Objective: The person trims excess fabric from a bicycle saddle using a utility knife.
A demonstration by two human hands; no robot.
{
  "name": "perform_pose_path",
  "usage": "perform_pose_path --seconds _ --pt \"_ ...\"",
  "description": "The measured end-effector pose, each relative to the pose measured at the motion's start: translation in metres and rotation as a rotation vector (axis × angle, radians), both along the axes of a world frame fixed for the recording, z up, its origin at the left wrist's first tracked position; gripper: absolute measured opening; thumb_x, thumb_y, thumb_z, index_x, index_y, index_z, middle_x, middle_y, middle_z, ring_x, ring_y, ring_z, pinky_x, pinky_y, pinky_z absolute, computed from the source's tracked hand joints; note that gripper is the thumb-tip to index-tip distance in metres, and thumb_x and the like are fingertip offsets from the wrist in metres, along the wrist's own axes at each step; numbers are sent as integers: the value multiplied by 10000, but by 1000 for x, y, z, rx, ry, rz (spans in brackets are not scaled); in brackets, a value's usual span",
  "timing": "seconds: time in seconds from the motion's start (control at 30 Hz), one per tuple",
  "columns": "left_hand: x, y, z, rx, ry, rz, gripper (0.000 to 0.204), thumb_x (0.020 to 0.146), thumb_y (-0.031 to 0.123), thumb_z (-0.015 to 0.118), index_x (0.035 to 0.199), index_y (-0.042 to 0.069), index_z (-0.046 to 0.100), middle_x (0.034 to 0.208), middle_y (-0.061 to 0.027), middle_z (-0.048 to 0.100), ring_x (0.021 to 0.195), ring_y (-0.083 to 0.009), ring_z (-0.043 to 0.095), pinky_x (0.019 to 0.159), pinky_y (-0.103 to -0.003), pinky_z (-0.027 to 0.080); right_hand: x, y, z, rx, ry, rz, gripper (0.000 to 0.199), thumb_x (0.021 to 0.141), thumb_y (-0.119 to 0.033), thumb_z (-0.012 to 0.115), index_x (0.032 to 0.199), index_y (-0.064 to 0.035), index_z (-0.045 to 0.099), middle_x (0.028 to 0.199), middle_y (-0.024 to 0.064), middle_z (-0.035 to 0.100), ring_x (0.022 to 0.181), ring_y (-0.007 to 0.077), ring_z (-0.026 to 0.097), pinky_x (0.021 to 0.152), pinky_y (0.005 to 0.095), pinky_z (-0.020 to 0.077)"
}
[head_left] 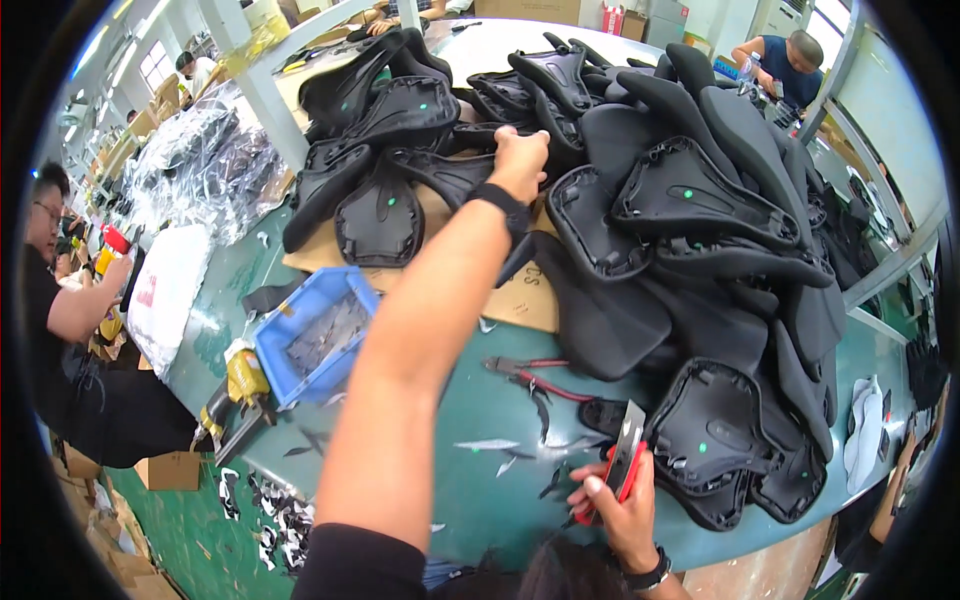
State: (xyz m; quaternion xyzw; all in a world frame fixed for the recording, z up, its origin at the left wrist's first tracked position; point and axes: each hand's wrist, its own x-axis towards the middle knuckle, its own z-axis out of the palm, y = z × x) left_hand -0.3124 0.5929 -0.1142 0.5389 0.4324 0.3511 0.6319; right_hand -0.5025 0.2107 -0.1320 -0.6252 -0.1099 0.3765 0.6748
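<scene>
While it's curled closed, the right hand (630, 508) grips a knife (626, 455).

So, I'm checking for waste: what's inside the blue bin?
The blue bin holds thin, dark grey scraps. They cover its bottom, so anything lying beneath them cannot be seen.

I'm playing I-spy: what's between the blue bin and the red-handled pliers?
In the head view, the left forearm crosses between the blue bin and the pliers.

There is one knife (627, 455), one pair of pliers (519, 368), one scrap-filled bin (274, 355) and many saddles (700, 205) (too heaped to tally).
</scene>
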Motion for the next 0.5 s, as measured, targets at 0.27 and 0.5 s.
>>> perform_pose_path --seconds 0.27,0.5 --pt "6 50 1 364 133 -186 247 777 176 625 998 67 617 982 -176 660 901 -341 646 767 -404 533 6 -6 -6 5 -19 -14 395 881 -46 620 1148 -28 330 943 189 647 677 195 659 560 280 549" --pt "-165 -10 104 1064 281 -209 374 799 203 671 1084 1 538 1044 -199 651 991 -318 637 875 -377 485 -11 -21 3 93 -153 -71 382 877 -36 630 1141 -28 355 903 154 631 584 135 578 523 251 490"
